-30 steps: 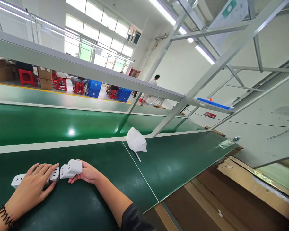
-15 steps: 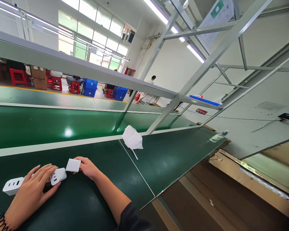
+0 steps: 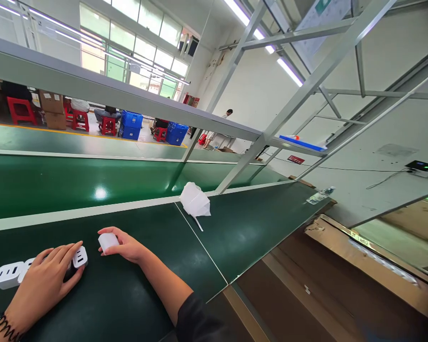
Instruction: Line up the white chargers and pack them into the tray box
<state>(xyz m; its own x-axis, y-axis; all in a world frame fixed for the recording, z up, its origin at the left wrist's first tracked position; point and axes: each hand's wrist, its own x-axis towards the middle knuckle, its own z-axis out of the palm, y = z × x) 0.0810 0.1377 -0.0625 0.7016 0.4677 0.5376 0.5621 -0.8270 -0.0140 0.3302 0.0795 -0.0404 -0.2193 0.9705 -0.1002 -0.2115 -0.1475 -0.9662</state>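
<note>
White USB chargers with dark port slots lie in a row on the dark green work surface (image 3: pixel 146 294). My left hand (image 3: pixel 50 273) is curved over the row, its fingertips and thumb closed around the right-end charger (image 3: pixel 80 256). Another charger (image 3: pixel 7 275) sticks out to the left of that hand, and one more is partly covered by it. To the right, my right hand (image 3: pixel 128 247) grips a single white charger (image 3: pixel 108 241) between thumb and fingers, a small gap from the row. Its ports are not visible.
Beyond my right hand lies a crumpled white bag (image 3: pixel 195 199) by the rail. A clear bottle (image 3: pixel 320 195) lies at the far right end. A metal frame (image 3: pixel 242 159) rises from the bench. Across the room are blue crates (image 3: pixel 131 126), red stools (image 3: pixel 21 110) and people.
My right hand has turned its charger, whose plain flat face was toward me. My left hand and the row have shifted slightly left, widening the gap between the hands.
</note>
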